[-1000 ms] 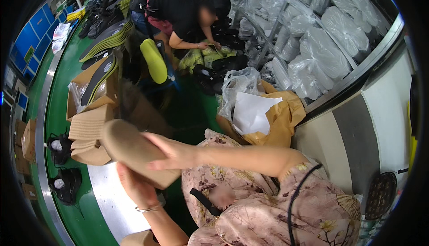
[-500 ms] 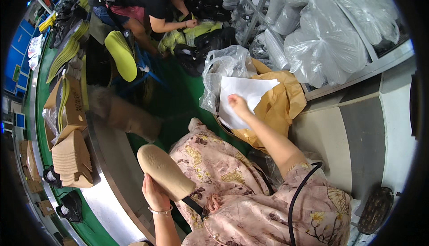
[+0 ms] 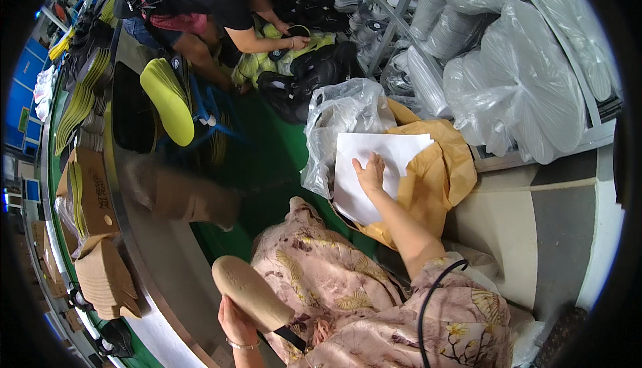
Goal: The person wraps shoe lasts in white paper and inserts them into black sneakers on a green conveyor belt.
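Observation:
My left hand (image 3: pixel 237 324) grips a tan insole (image 3: pixel 251 292), rounded at its far end, over my lap. It looks thick, and I cannot tell whether it is one piece or a small stack. My right hand (image 3: pixel 370 171) is over white paper sheets (image 3: pixel 354 197), fingers and thumb apart, with nothing held. The sheets lie on top of an open bag or box lined with brown paper (image 3: pixel 441 167) and clear plastic (image 3: pixel 344 107).
At left, a curved bench edge (image 3: pixel 150 281) runs beside me, with tan insoles (image 3: pixel 105 278) and a cardboard box (image 3: pixel 97 187) past it. A yellow-green insole (image 3: pixel 167 100) stands ahead. A co-worker (image 3: pixel 200 0) handles black shoes (image 3: pixel 324 67). Plastic-wrapped bundles (image 3: pixel 515 80) fill a metal rack at right.
My right hand has lifted and spread its fingers over the white paper. The left hand still holds the tan insole. My view has shifted slightly; the co-worker's hands have come together at a dark piece.

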### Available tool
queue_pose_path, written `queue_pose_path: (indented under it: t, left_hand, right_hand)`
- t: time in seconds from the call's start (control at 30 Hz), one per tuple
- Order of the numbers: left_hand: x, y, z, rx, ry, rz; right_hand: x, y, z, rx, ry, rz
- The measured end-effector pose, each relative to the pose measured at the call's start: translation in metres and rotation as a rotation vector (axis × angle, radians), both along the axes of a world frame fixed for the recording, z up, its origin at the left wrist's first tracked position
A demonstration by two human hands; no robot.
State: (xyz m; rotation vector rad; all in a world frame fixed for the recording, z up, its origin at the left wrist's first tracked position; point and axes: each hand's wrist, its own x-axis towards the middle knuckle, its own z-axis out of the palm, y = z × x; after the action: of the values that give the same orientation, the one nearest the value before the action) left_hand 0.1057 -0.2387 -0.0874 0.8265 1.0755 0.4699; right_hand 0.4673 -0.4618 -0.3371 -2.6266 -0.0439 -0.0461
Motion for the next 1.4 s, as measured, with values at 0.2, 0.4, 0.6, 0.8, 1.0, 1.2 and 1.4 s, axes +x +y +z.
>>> queue_pose_path:
  t: [0.2,0.4,0.6,0.8,1.0,1.2,1.4]
  left_hand:
    - [-0.021,0.004,-0.012,-0.003,0.042,0.064]
    - [-0.008,0.005,-0.022,-0.007,0.081,0.051]
    - [0.012,0.012,-0.021,-0.032,0.056,0.015]
    - [0.024,0.017,-0.01,0.057,0.071,-0.048]
    - [0.051,0.037,-0.012,0.262,0.137,-0.061]
    - [0.108,0.024,-0.024,0.281,-0.081,-0.195]
    - [0.084,-0.011,0.0,0.085,-0.587,-0.138]
  right_hand:
    - [0.014,0.062,0.015,-0.132,0.039,-0.316]
    - [0.034,0.015,-0.031,0.253,-0.024,-0.006]
    - [0.033,-0.007,-0.005,0.131,0.066,0.153]
    - [0.019,-0.007,0.04,0.516,-0.11,0.089]
    - [-0.026,0.014,0.201,1.203,0.595,0.608]
    - [-0.129,0.054,0.303,0.88,0.472,1.251]
    - [-0.188,0.066,0.329,0.638,0.572,1.265]
